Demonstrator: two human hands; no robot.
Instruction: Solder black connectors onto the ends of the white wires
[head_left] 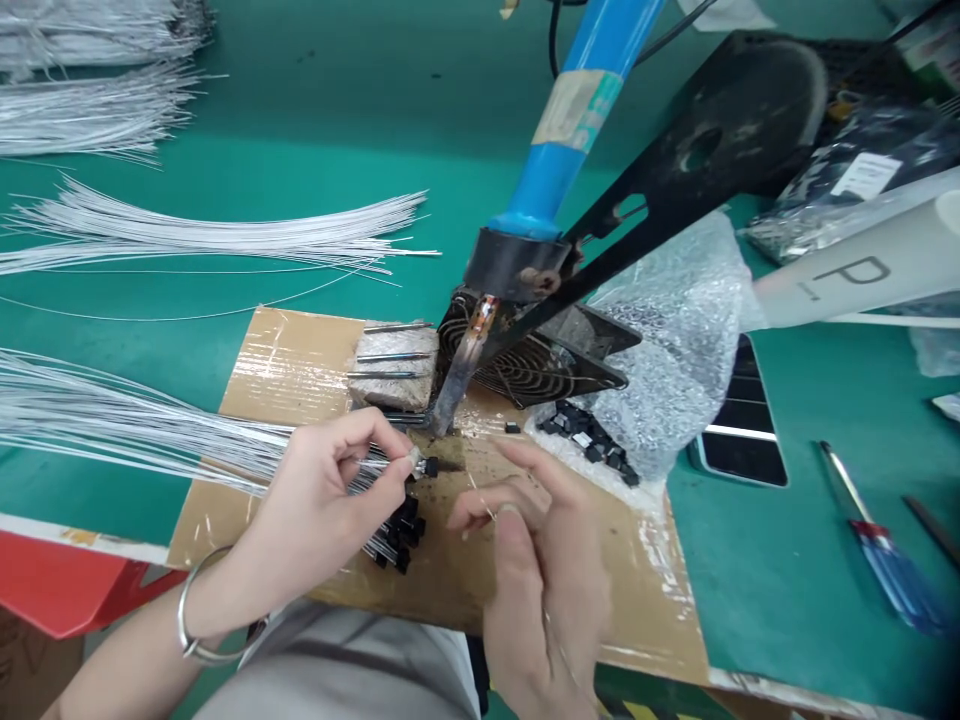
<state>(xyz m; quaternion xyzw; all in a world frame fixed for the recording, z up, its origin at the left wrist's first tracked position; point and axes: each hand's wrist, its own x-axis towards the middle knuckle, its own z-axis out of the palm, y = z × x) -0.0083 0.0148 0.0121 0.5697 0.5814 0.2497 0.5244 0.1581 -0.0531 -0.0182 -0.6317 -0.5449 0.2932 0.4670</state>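
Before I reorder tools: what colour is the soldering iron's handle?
Blue, with a tan tape band; the soldering iron's handle shows in the head view.

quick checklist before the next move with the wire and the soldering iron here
1. Left hand grips the wire with the small black part at its end: ok, pinched between thumb and fingers.
2. Black part close to the soldering iron tip: ok, just below it; contact cannot tell.
3. Right hand holds a thin strand, perhaps solder: cannot tell, it is too thin to make out.
4. Fingers clear of the iron tip: ok, both hands sit below it.
5. Iron fixed in its black stand: ok, it is clamped at a slant.
6. Finished black-ended wires out of the way: ok, they lie under the left hand on the cardboard.
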